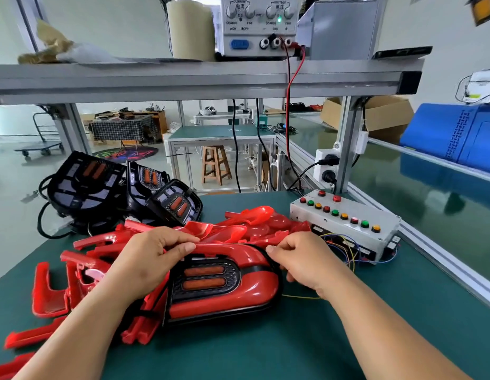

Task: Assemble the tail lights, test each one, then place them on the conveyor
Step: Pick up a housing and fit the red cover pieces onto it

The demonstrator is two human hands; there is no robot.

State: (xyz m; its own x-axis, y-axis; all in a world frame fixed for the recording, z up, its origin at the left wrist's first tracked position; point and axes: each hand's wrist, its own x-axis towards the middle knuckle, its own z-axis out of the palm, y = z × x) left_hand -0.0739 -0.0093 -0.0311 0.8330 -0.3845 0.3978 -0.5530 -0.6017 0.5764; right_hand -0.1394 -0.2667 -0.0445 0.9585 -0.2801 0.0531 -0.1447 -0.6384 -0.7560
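Your left hand (150, 263) curled over the top edge of the red tail light (227, 294) on the green bench (293, 341), your right hand (304, 263) pinching its right rim, loose red lens covers (246, 229) piled around it, black housings (167, 198) behind left, button test box (345, 223) behind right, conveyor (430, 187) beyond

Bright, even light all round. Pale wall (115, 23) behind a grey metal shelf (183, 78). Further back, shiny pale floor (16, 171), flat trolley (41, 148) parked at left, checked cloth (120, 128) draped over a table, colourful round rug (126, 154) just in front, wooden stool (215, 164) at a green-topped table (211, 133). Open cardboard box (381, 116) off right.
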